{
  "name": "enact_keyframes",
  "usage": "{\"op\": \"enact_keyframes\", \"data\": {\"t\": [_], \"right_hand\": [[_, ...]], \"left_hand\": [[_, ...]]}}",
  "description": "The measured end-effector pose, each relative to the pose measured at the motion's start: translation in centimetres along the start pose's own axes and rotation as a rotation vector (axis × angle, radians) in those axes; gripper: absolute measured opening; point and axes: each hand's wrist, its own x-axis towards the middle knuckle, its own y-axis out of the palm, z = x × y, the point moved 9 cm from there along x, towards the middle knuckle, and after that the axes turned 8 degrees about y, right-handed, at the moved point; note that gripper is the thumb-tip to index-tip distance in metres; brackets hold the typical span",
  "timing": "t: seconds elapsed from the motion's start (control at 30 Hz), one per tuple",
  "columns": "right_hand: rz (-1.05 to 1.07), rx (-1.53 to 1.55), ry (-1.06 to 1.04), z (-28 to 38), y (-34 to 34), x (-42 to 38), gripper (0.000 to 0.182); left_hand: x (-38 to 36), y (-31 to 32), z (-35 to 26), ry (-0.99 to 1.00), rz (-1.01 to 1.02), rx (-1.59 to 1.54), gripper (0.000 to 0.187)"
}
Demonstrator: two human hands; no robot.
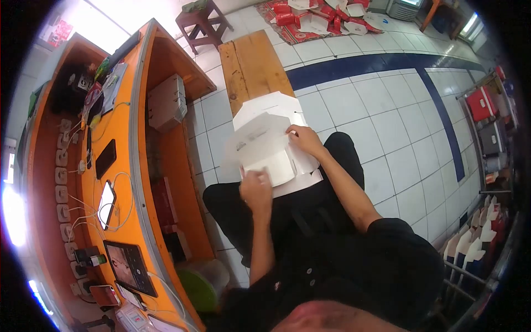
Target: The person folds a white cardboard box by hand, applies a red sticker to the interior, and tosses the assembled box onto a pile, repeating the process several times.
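Note:
A partly folded white cardboard box (271,166) with faint print on its raised, blurred panel lies over my lap. Under it, flat white cardboard blanks (268,102) rest on the end of a wooden bench (251,63). My right hand (304,139) has its fingers closed on the box's right side, near the upper edge. At the near left corner is my left hand (256,191), fingers curled in against the box wall and slightly smeared by motion.
On my left stands an orange counter (124,182) with phones, a tablet (130,267) and loose cables. Red and white boxes (326,16) are heaped on a red mat ahead, beside a wooden stool (202,22). A rack with folded cartons (470,240) stands at right.

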Motion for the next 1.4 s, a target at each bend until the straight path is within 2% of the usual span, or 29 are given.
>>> {"op": "enact_keyframes", "data": {"t": [0.07,0.17,0.27,0.3,0.4,0.47,0.6,0.7,0.8,0.9,1.0,1.1,1.17,1.23,1.27,1.33,1.37,1.4], "right_hand": [[0.023,-0.009,-0.023,0.1,1.1,-0.5,0.021],[0.056,0.010,0.042,0.8,1.2,-1.2,0.022],[0.115,-0.024,0.009,0.9,2.0,-1.8,0.025],[0.056,-0.064,-0.019,0.4,2.4,-1.7,0.025],[0.040,-0.001,0.095,0.2,2.4,-1.9,0.024],[0.045,0.030,0.149,0.9,2.8,-2.1,0.019],[0.055,0.051,0.159,1.7,4.0,-1.7,0.021],[-0.013,0.004,0.094,3.2,3.6,-2.3,0.020],[0.025,0.020,0.104,3.8,3.4,-3.7,0.018],[0.038,-0.111,0.002,4.5,3.5,-5.0,0.017],[0.118,-0.116,0.000,4.8,4.0,-6.6,0.021],[0.026,-0.069,-0.030,4.7,1.7,-7.9,0.028],[0.170,-0.092,-0.111,6.1,0.5,-8.7,0.036],[0.369,-0.194,-0.203,6.9,0.1,-10.0,0.049],[0.446,-0.314,-0.238,7.0,0.7,-10.5,0.049],[0.585,-0.560,-0.306,6.9,2.0,-11.1,0.050],[0.528,-0.621,-0.379,6.8,2.7,-11.0,0.045],[0.514,-0.650,-0.403,5.8,4.3,-11.0,0.042]], "left_hand": [[0.2,2.9,-2.7,0.073,0.144,-0.215,0.037],[1.3,7.6,-3.4,0.056,0.324,-0.061,0.038],[1.9,10.0,-1.8,-0.070,0.423,-0.246,0.040],[2.3,10.9,-0.5,0.043,0.346,-0.202,0.040],[2.2,11.3,1.4,-0.027,0.441,-0.257,0.034],[1.6,12.9,3.8,-0.197,0.466,-0.443,0.031],[0.6,13.9,3.3,-0.533,0.412,-0.926,0.026],[1.0,14.5,3.2,-0.557,0.377,-0.988,0.026],[0.6,14.4,3.5,-0.641,0.317,-0.960,0.026],[0.6,14.4,3.7,-0.658,0.277,-1.035,0.033],[2.1,13.3,3.4,-0.429,0.335,-0.837,0.035],[2.2,9.3,1.7,-0.455,0.422,-0.714,0.037],[3.6,2.2,0.0,0.190,0.076,-0.112,0.031],[2.7,-3.1,-0.4,0.119,0.152,-0.152,0.027],[2.0,-4.9,-0.7,0.229,0.162,-0.053,0.029],[0.2,-5.8,0.3,0.211,0.355,0.112,0.029],[-0.9,-5.2,1.5,0.212,0.441,0.204,0.030],[-1.6,-4.8,2.5,0.249,0.442,0.243,0.028]]}}
